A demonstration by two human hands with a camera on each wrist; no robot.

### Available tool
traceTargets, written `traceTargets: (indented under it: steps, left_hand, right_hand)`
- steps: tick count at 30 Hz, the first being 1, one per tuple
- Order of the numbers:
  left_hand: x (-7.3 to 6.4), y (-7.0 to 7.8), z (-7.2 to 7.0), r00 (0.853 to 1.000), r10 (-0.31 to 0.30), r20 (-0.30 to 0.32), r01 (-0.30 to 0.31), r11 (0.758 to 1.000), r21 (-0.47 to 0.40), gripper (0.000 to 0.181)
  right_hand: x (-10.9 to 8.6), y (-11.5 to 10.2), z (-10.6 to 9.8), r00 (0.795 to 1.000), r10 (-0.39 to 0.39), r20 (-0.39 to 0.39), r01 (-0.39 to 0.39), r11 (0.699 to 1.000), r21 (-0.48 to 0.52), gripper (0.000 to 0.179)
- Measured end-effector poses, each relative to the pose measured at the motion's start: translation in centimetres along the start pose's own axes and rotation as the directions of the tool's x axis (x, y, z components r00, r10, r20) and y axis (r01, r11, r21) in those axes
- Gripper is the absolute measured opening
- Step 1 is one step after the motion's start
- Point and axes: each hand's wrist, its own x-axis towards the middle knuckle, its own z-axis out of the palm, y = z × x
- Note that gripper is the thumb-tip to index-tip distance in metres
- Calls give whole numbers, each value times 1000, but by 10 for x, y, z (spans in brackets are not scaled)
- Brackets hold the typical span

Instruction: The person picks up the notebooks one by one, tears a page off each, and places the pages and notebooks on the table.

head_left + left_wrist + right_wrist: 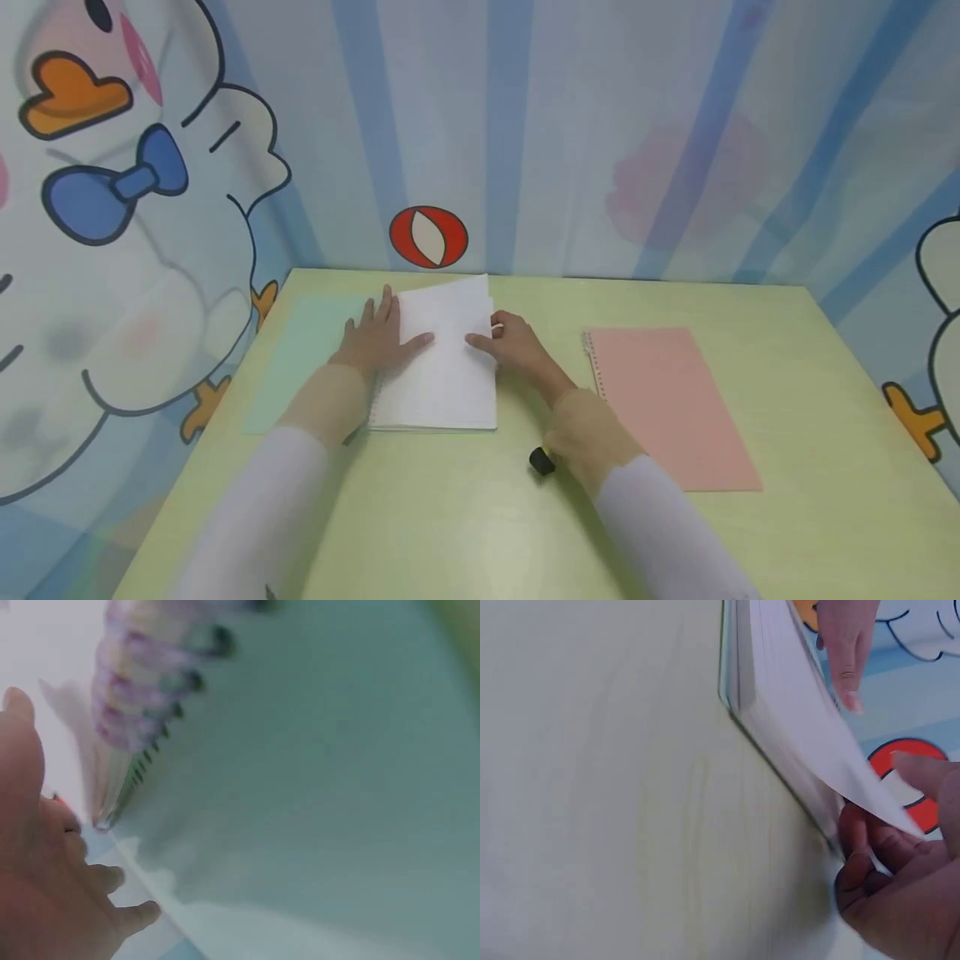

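Where the right hand (517, 343) meets the paper, item one: a white top leaf (825, 742), lifted at its far right corner, free edge toward that hand, bound edge on the opposite side. Fingers of the right hand: curled beneath the leaf's edge, thumb above; whether the thumb presses, cannot tell. Item two: notebook (450, 392), lying on the left half of the tabletop (442, 517), long axis running away from the person, spiral binding (135, 690) along its left side. Item three: mint cover (300, 350), laid flat to the left of the spiral, partly under the left forearm. Left hand (377, 337): fingers spread, pointing away, lying across the spiral side; thumb reaching over the white page; nothing gripped. Nearer hand to the free edge: the right; nearer to the binding: the left. Edges: far table edge just beyond the notebook's top; left table edge near the mint cover. Room: bare tabletop on the near side of the notebook, and a strip to its right, crossed by the right forearm, before the pink notebook (667, 392), whose spiral faces left.
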Motion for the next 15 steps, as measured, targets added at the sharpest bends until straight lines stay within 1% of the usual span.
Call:
traceTargets:
  steps: [3, 5, 7, 9, 11, 12, 15]
  left_hand:
    - [-13, -2, 3, 1000, -4, 20, 3, 1000, 7, 104]
    - [-22, -4, 9, 1000, 2, 31, -2, 1000, 3, 103]
    - [-30, -5, 15, 1000, 11, 24, -11, 1000, -2, 102]
    - [-36, -5, 21, 1000, 22, -3, -22, 1000, 7, 101]
    - [-43, -4, 26, 999, 19, -31, -19, 1000, 17, 99]
    - [-46, -3, 28, 999, 12, -39, -12, 1000, 18, 98]
    - [-58, 3, 29, 999, -22, -25, 22, 1000, -1, 93]
  right_hand:
    - [-13, 1, 2, 998, 53, 17, -52, 998, -37, 45]
    - [-22, 2, 5, 998, 59, 28, -57, 997, -60, 37]
    - [-30, 3, 8, 999, 40, 28, -37, 996, -84, 33]
    - [-36, 4, 12, 1000, 0, 18, 2, 996, -93, 36]
    - [-40, 4, 14, 999, -38, 0, 38, 995, -96, 38]
    - [-41, 4, 15, 999, -49, -8, 48, 994, -99, 39]
    - [-44, 6, 17, 999, -53, -11, 52, 995, -84, 34]
